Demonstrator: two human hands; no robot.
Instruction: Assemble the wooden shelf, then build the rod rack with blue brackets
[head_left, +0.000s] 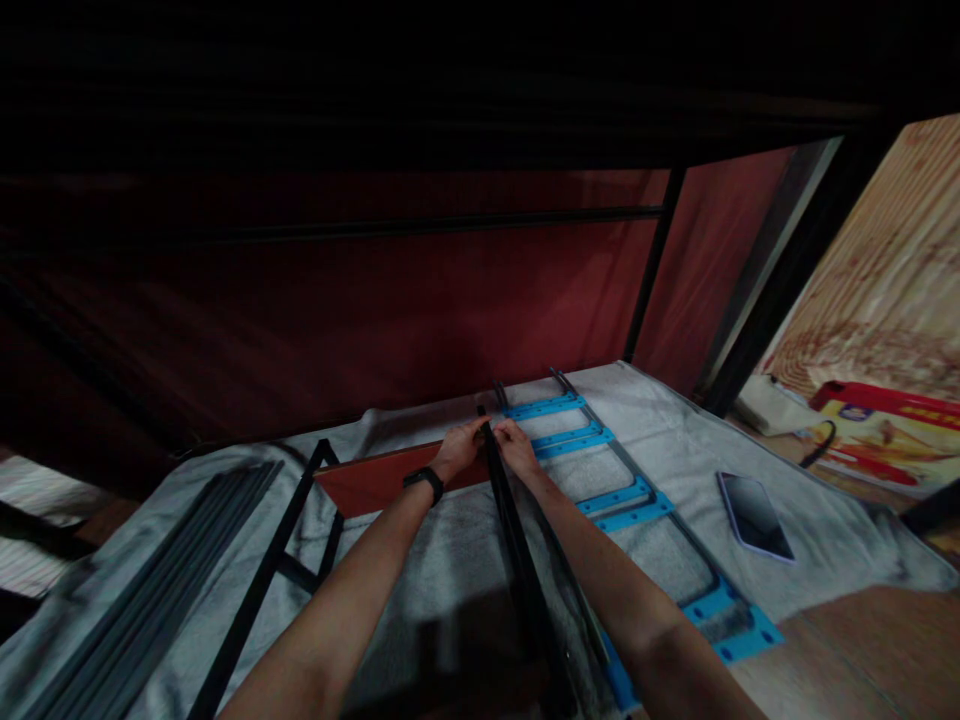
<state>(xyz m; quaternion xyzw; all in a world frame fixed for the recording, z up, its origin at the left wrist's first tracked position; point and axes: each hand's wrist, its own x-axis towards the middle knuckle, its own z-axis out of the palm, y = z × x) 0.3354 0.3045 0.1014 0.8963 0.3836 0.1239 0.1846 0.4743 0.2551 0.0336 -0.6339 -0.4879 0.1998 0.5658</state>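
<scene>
Black metal for the bar (517, 560), running lengthwise over the grey cloth (435, 560), far end between left hand (459, 448) and right hand (517, 450). Left grip closed around that end, probably to steady it. Right grip curled inward just beside; cannot tell whether clasping the bar or some small part. Reddish-brown board (390, 478) apparently set crosswise between bar and black frame side (262, 576), as if to brace both. Grey tubes (172, 560) laid parallel, perhaps for tidiness; blue brackets (637, 510) in a row opposite; phone (756, 515) well apart, seemingly out of the way.
</scene>
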